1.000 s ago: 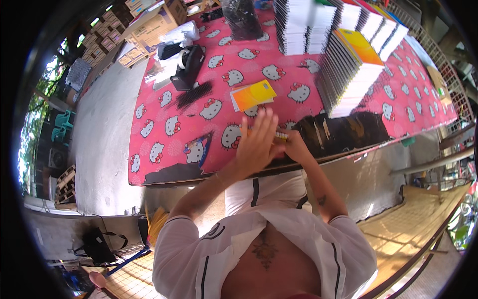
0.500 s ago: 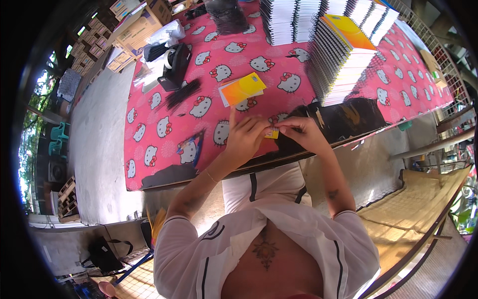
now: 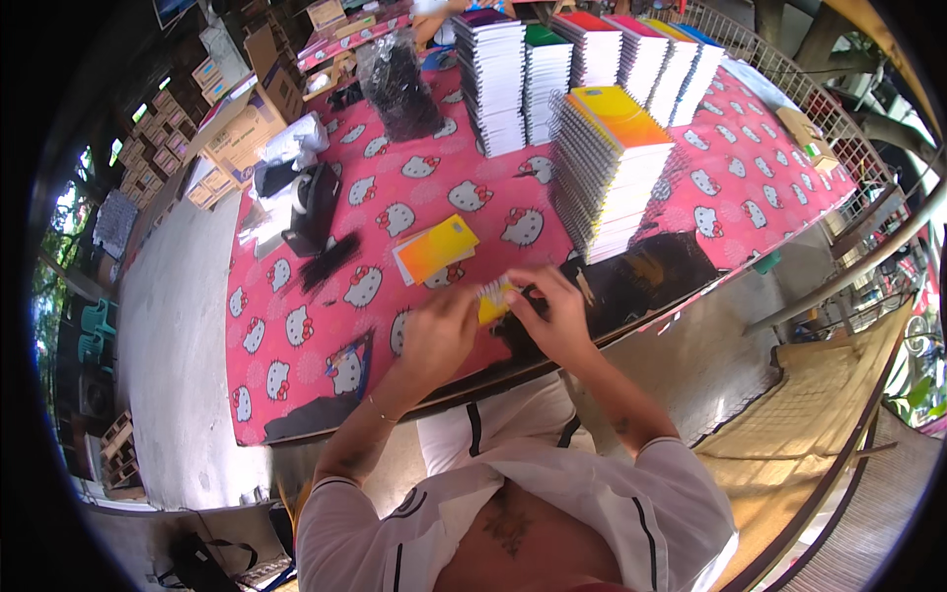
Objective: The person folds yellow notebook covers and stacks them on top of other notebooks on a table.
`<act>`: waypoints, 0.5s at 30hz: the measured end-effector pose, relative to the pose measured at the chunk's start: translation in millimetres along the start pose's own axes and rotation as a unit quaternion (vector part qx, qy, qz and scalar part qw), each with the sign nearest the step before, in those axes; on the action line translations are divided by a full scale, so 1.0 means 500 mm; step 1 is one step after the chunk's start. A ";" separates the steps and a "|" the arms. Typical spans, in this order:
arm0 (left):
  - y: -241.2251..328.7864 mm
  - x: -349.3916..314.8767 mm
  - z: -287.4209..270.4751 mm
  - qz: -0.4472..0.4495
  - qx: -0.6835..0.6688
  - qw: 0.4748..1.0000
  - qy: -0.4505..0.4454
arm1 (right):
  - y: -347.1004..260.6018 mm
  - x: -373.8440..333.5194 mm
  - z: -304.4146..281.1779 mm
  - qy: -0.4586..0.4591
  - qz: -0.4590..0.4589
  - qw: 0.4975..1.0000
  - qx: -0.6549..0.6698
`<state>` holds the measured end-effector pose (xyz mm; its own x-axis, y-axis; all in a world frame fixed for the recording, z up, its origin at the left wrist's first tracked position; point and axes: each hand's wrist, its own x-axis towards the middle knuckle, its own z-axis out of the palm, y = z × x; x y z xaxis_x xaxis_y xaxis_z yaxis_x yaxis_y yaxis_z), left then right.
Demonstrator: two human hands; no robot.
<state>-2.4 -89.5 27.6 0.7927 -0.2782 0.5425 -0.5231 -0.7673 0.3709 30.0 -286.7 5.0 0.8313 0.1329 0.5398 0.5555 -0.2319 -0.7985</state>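
My left hand [image 3: 444, 324] and my right hand [image 3: 550, 311] meet over the near edge of the table. Between their fingertips is a small yellow booklet-like piece [image 3: 492, 304] with a pale, ridged upper edge; blur hides its detail. Both hands are closed in a pinch, one at each side of it. Just beyond my left hand, an orange-and-yellow cover [image 3: 437, 249] lies over white sheets on the pink patterned cloth [image 3: 473, 194]. A tall stack of spiral notebooks [image 3: 612, 168], topped by the same kind of cover, stands beyond my right hand.
More notebook stacks [image 3: 493, 89] line the far side. To the left are a black tape dispenser [image 3: 314, 212], a bundle of thin black strips [image 3: 330, 259] and cardboard boxes [image 3: 242, 138]. A black plastic-wrapped bundle [image 3: 400, 94] stands farther back. Worn black patches mark the table's front edge [image 3: 631, 286].
The view has tipped up, showing more of the far stacks. My hands have drawn slightly apart and the yellow piece between them is raised and shows more. The cover on the cloth stays put.
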 end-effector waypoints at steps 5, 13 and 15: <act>0.075 0.309 -0.078 0.226 -0.049 0.928 0.294 | -0.064 0.117 -0.196 0.264 -0.133 0.938 -0.180; 0.015 0.530 0.120 0.254 -0.205 0.945 0.032 | 0.065 0.298 -0.364 0.024 0.042 0.994 0.093; 0.018 0.517 0.118 0.222 -0.219 0.950 -0.003 | 0.068 0.295 -0.360 0.008 0.044 0.994 0.103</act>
<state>216.3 -202.5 126.8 0.4646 -0.5226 0.7148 -0.8854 -0.2605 0.3850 168.1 -448.4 105.4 0.8776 0.1048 0.4678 0.4737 -0.0393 -0.8798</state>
